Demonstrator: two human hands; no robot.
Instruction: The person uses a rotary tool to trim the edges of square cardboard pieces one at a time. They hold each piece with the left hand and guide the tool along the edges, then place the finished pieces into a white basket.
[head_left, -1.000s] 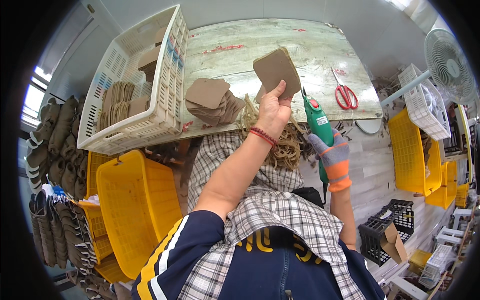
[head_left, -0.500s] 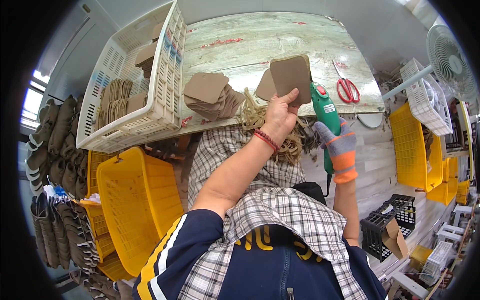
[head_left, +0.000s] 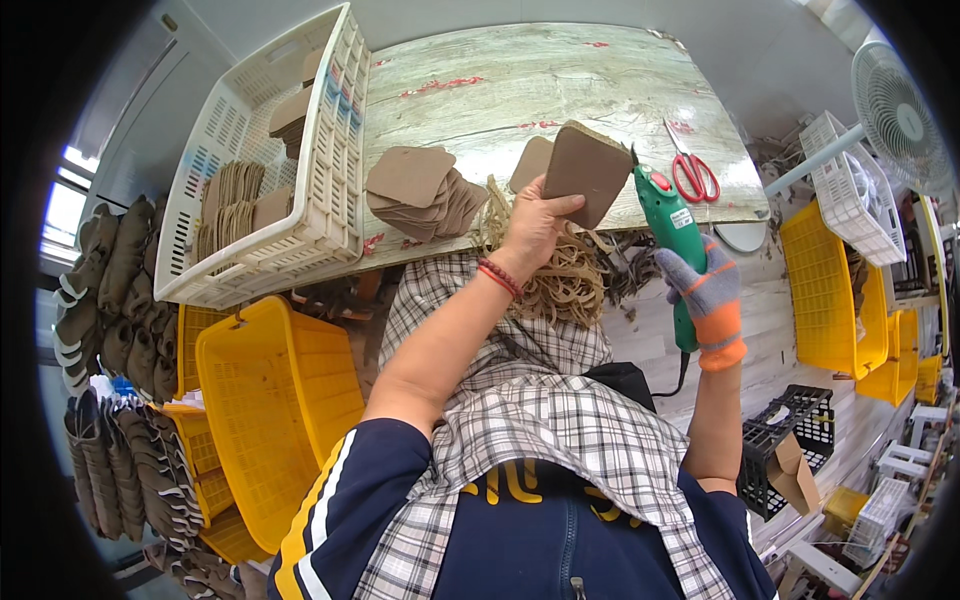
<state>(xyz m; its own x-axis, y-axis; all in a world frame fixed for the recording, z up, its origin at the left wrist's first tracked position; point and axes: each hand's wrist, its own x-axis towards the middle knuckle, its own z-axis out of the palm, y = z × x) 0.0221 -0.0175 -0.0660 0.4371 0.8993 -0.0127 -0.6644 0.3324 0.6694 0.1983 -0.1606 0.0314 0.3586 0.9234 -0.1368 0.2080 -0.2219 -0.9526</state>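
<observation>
My left hand [head_left: 541, 222], bare with a red bead bracelet, is closed on the lower left edge of a brown rounded-square pad [head_left: 592, 172] tilted above the table. A fuzzy tan edge shows along its top. My right hand [head_left: 712, 298], in a grey and orange glove, grips a green corded electric cutting tool [head_left: 668, 218]. Its thin dark tip points up, close to the pad's right edge; contact cannot be made out. Behind the pad another brown piece [head_left: 530, 163] lies on the table. To the left sits a stack of brown pads [head_left: 415, 190].
Curly tan trimmings [head_left: 560, 285] hang over the table edge onto my checked apron. Red-handled scissors [head_left: 694, 178] lie on the table [head_left: 530, 75] at right. A white crate [head_left: 335, 200] of brown pieces stands left, a yellow basket [head_left: 325, 365] below it. A fan [head_left: 898, 115] stands far right.
The pad has turned and tilted, dipping slightly rightward in my left hand. My right hand and the cutting tool have shifted to the right.
</observation>
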